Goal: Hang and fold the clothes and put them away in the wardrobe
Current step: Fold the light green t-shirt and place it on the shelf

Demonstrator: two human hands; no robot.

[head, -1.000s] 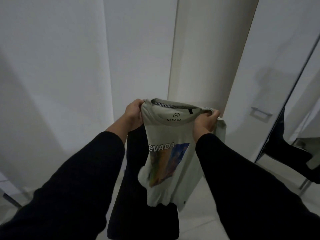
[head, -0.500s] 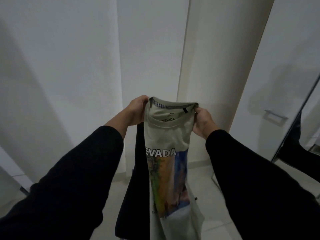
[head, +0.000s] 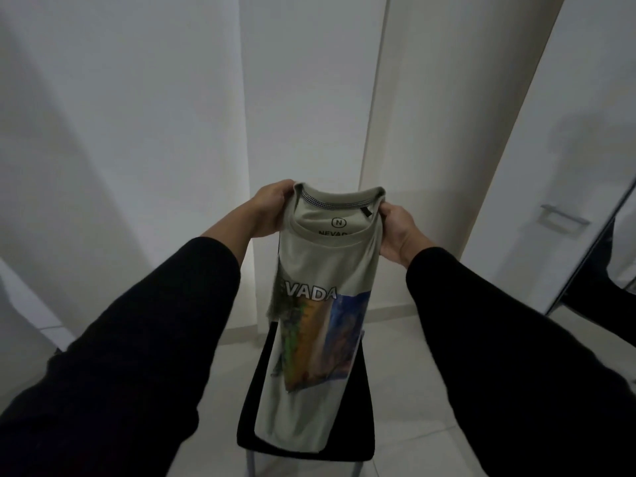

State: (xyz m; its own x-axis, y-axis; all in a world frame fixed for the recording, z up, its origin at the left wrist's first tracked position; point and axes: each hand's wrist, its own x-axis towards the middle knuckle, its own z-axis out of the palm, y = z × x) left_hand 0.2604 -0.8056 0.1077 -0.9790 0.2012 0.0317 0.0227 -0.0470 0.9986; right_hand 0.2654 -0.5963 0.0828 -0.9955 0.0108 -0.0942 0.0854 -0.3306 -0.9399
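Hands pinch a shirt point(head: 320, 325) at the shoulders, left hand point(head: 272, 210) and right hand point(head: 399, 232) each closed on fabric, letting it hang over a black chair point(head: 358, 425). White wardrobe doors point(head: 430, 115) stand behind, a handle point(head: 562, 218) at right. Print reads "NEVADA", with an "N" logo inside the collar.

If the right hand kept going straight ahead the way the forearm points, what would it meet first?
Probably the white wall panel behind the T-shirt; nothing else shows between it and the right hand, though depth is unclear.
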